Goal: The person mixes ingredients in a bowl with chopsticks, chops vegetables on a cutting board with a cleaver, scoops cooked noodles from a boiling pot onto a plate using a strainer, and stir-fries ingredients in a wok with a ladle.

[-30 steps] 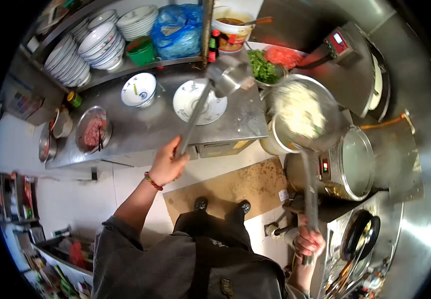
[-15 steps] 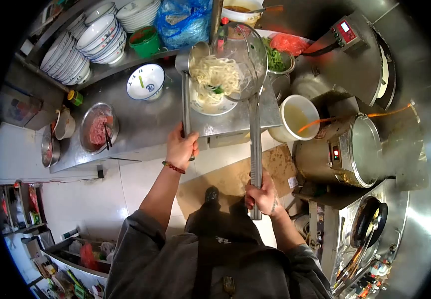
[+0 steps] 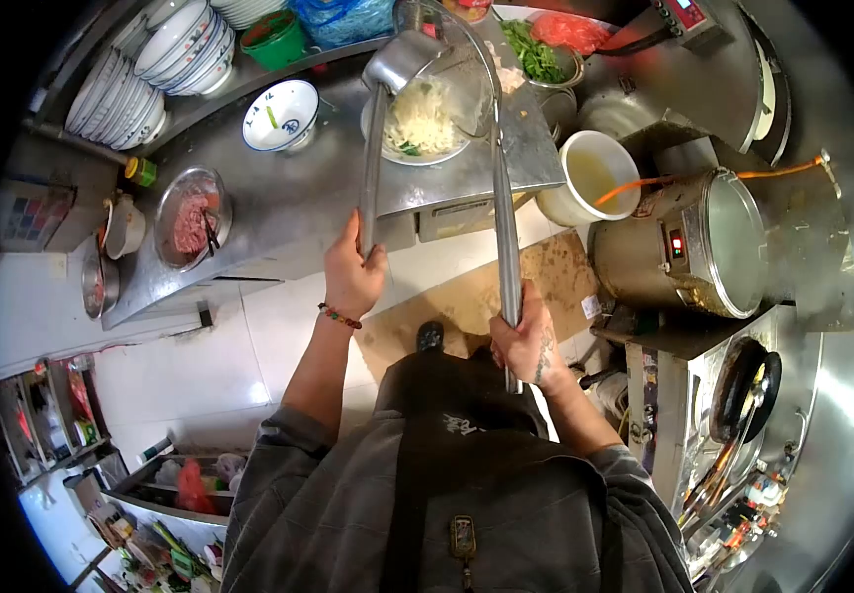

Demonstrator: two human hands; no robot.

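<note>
My left hand (image 3: 356, 272) is wrapped round the handle of a metal ladle (image 3: 403, 61), whose bowl is tipped over the noodles. My right hand (image 3: 526, 341) grips the long handle of a wire strainer (image 3: 469, 74), tilted on its side at the right of the same bowl. Pale noodles (image 3: 421, 121) with a bit of green lie in a white bowl (image 3: 439, 158) on the steel counter. Part of the bowl is hidden behind the ladle and strainer. To the left stands another white bowl (image 3: 282, 111) with a blue pattern and a green strip inside.
A steel basin of raw minced meat (image 3: 191, 222) stands on the left of the counter (image 3: 338, 188). Stacked bowls (image 3: 190, 49) fill the shelf. At right are a white bucket (image 3: 600, 178) of liquid, a steaming metal boiler (image 3: 669, 247), a wok (image 3: 738, 395) and leafy greens (image 3: 534, 51).
The noodles have dropped from the strainer into the bowl. The strainer and ladle have tipped and shifted slightly, and the whole view has moved a little.
</note>
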